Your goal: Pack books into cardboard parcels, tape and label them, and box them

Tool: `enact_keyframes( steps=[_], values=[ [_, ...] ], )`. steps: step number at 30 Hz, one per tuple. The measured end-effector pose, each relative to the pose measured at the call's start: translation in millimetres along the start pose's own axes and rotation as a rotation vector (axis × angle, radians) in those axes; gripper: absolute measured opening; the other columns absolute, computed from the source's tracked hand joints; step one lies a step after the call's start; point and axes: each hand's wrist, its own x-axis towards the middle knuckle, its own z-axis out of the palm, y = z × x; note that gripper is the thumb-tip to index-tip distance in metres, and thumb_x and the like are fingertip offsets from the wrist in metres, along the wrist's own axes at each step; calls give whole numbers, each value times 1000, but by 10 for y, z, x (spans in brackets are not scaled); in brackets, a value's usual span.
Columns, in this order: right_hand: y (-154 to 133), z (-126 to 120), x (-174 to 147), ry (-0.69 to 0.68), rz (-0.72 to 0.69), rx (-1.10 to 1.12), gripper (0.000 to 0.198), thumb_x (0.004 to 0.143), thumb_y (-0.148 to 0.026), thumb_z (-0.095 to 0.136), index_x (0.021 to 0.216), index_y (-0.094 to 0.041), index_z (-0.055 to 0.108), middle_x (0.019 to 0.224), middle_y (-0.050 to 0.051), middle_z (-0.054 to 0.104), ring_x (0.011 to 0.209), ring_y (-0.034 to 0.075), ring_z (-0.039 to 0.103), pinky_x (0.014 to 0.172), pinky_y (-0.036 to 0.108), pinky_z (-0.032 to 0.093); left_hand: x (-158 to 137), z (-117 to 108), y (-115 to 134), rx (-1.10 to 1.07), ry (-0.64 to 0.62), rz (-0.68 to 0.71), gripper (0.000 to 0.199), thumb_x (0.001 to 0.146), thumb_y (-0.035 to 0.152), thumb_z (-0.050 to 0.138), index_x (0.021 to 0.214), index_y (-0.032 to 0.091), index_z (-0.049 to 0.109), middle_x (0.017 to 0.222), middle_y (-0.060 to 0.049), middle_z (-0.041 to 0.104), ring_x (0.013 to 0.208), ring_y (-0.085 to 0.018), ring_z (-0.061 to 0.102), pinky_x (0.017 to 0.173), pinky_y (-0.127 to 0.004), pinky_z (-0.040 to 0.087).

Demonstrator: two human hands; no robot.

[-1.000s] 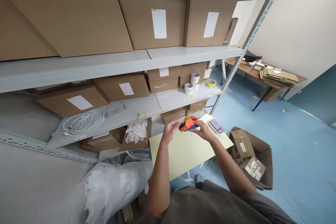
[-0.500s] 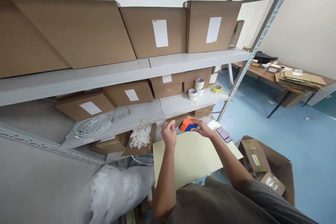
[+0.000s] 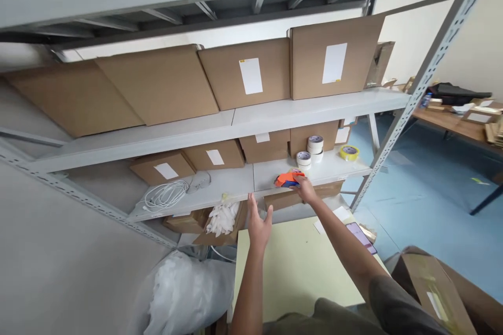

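An orange-and-blue tape dispenser (image 3: 287,180) is in the grip of my right hand (image 3: 304,189), at the front edge of the middle shelf (image 3: 271,170). Just behind it stand several white tape rolls (image 3: 304,160), stacked in part. My left hand (image 3: 259,224) is raised over the far edge of the pale yellow tabletop (image 3: 293,267), fingers spread and holding nothing. Further right on the shelf lies a yellow tape roll (image 3: 349,153). A phone (image 3: 360,236) rests at the tabletop's right edge.
Cardboard boxes (image 3: 247,73) line the metal rack's shelves. Coiled white cable (image 3: 165,196) lies on the middle shelf's left. Below are an open box of white gloves (image 3: 222,218) and a bulky plastic bag (image 3: 188,288). An upright post (image 3: 420,84) bounds the rack; boxes (image 3: 436,293) stand right.
My right hand has carried the tape dispenser forward from above the tabletop to the middle shelf. My left hand has opened from a closed pose. The view has shifted, showing more of the rack's top.
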Motion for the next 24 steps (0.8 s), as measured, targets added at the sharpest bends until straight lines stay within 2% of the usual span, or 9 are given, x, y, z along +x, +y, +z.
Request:
enact_keyframes(
  steps=[2, 5, 8, 11, 14, 18, 21, 24],
  values=[
    [0, 67, 283, -55, 5, -69, 47, 88, -28, 78, 133, -19, 70, 133, 17, 73, 127, 35, 64, 115, 48, 42, -35, -4, -45, 44, 75, 2, 85, 97, 56, 63, 169, 32, 26, 175, -12, 30, 143, -34, 55, 107, -44, 56],
    [-37, 191, 602, -164, 5, -187, 47, 89, -22, 76, 135, -18, 69, 135, 18, 72, 132, 33, 60, 120, 45, 34, -98, -4, -82, 88, 137, -17, 78, 97, 56, 63, 166, 32, 36, 170, -13, 39, 135, -34, 61, 99, -43, 60],
    [-38, 314, 744, -274, -5, -279, 49, 91, -19, 71, 140, -19, 67, 139, 17, 71, 137, 33, 55, 121, 47, 30, -160, -9, -92, 129, 160, -48, 73, 98, 54, 62, 164, 32, 40, 168, -13, 43, 132, -32, 63, 97, -43, 60],
    [22, 406, 741, -291, -35, -317, 54, 93, -23, 66, 147, -19, 62, 144, 18, 67, 140, 35, 51, 120, 51, 29, -210, -17, -90, 157, 169, -53, 66, 100, 50, 58, 161, 30, 44, 165, -13, 47, 131, -30, 64, 97, -43, 60],
    [98, 453, 657, -227, -59, -304, 61, 91, -27, 67, 151, -21, 58, 149, 18, 62, 142, 37, 46, 121, 55, 28, -238, -10, -113, 168, 182, -62, 63, 99, 48, 59, 157, 27, 50, 162, -14, 51, 130, -30, 65, 94, -41, 62],
    [145, 440, 490, -12, -81, -205, 55, 95, -33, 62, 148, -20, 61, 147, 18, 61, 142, 38, 45, 118, 55, 35, -241, 34, -202, 175, 174, -80, 55, 98, 47, 61, 149, 26, 59, 151, -14, 61, 131, -30, 65, 96, -42, 62],
    [126, 356, 325, 136, -147, -85, 51, 98, -35, 57, 146, -19, 63, 144, 19, 62, 138, 37, 50, 112, 54, 45, -223, 77, -266, 185, 148, -74, 51, 98, 44, 61, 146, 26, 62, 147, -13, 65, 132, -30, 65, 99, -43, 61],
    [59, 206, 102, 217, -219, 19, 50, 99, -36, 55, 146, -21, 63, 143, 17, 63, 137, 36, 53, 111, 57, 49, -198, 104, -285, 181, 95, -44, 49, 97, 42, 63, 144, 26, 64, 145, -12, 67, 134, -30, 64, 104, -46, 58]
  ],
)
